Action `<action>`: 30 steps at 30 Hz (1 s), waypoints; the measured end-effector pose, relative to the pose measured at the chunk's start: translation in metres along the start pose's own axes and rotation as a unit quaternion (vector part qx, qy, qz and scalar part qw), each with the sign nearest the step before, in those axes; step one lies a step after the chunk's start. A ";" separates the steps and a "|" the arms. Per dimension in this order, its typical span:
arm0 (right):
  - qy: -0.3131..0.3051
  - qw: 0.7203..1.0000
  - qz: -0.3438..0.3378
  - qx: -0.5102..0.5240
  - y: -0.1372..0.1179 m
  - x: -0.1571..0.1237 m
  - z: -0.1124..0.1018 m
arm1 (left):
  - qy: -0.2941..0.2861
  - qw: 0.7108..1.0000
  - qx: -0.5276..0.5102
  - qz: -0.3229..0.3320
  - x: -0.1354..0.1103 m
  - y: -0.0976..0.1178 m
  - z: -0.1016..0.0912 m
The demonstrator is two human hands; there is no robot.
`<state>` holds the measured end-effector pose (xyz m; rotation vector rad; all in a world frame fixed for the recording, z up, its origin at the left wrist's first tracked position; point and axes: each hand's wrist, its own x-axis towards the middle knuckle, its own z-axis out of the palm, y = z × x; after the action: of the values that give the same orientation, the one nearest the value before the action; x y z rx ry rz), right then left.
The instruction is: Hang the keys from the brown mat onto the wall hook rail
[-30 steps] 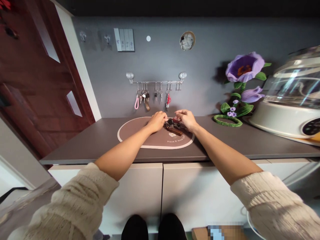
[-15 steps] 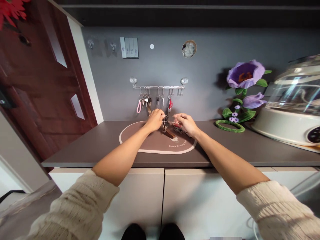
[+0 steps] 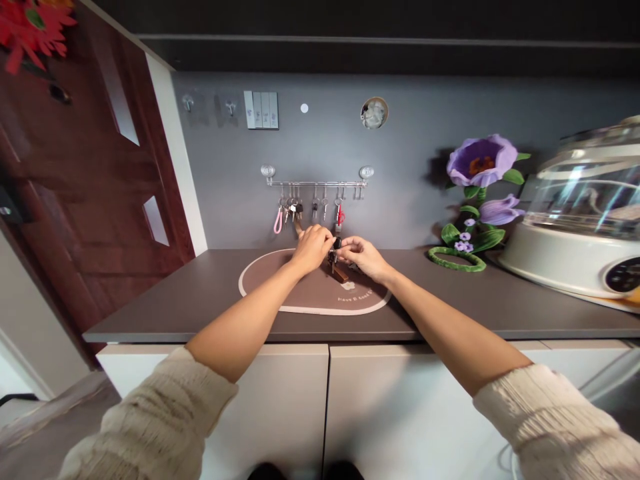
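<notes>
My left hand (image 3: 312, 247) and my right hand (image 3: 363, 257) meet over an oval brown mat (image 3: 310, 293) on the counter. Both pinch a bunch of keys (image 3: 336, 257) with a brown leather strap that hangs down between them, just above the mat. The fingers of both hands are closed on the bunch. Right behind the hands, a chrome hook rail (image 3: 316, 183) on the grey wall carries several key sets, one with a pink loop (image 3: 278, 220) and one with a red tag (image 3: 340, 215).
A dark wooden door (image 3: 75, 187) stands at the left. A purple flower decoration (image 3: 477, 193) and a large white appliance with a clear lid (image 3: 583, 220) sit on the counter (image 3: 200, 300) at the right. White cabinet doors (image 3: 300, 400) lie below.
The key bunch has been lifted off the mat, and both hands have come closer together and nearer the wall. The view has tilted upward.
</notes>
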<state>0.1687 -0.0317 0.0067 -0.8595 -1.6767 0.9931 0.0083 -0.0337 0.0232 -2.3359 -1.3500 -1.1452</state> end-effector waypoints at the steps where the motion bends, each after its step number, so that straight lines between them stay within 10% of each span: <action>1: 0.002 1.000 0.000 0.004 -0.001 0.000 0.000 | 0.001 1.000 0.000 0.001 0.000 0.000 0.000; 20: -0.017 0.982 0.024 0.184 -0.008 0.002 -0.008 | 0.038 0.999 0.012 0.029 0.001 -0.001 -0.005; 30: -0.053 0.987 0.012 0.149 -0.001 0.001 -0.005 | 0.067 0.913 -0.359 -0.182 0.007 -0.005 0.009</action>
<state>0.1726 -0.0302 0.0093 -0.6397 -1.5557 1.2879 0.0110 -0.0213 0.0213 -2.4134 -1.5373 -2.1898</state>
